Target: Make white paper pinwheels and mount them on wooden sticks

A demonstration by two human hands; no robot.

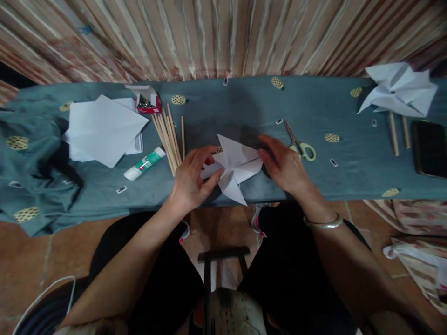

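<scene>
Containers: one small red-and-white box [150, 110], lid up, near the far edge of the cloth-covered worktop [251, 102], left half. Small shiny metal pieces [143, 102] inside, too tiny to ID or count.

White paper pinwheel [233, 166] sits at the near edge, about mid-length, between both hands; lower blade points to that edge. Left hand [191, 179]: at the left blade, thumb on the paper, index tip apart from thumb. Can't tell if the other fingers pinch it underneath. Right hand [288, 170]: thumb and index spread, not clamped, thumb at the tip of the right blade.

Counts: 1 glue stick [144, 164], toward the near edge, left half. 1 pair of scissors [298, 143], pale green handles, just past the right hand. 1 black smartphone [430, 149] at the right end. Far right corner: white pinwheels [401, 88], overlapping, number unclear, 2 thicker sticks [394, 135] showing below. Thin wooden sticks [167, 139]: one bundle, overlapped, no exact count, plus 1 loose stick [183, 137] just beside. 1 pile of white paper sheets [106, 130], left of the box, sheet count hidden.
</scene>
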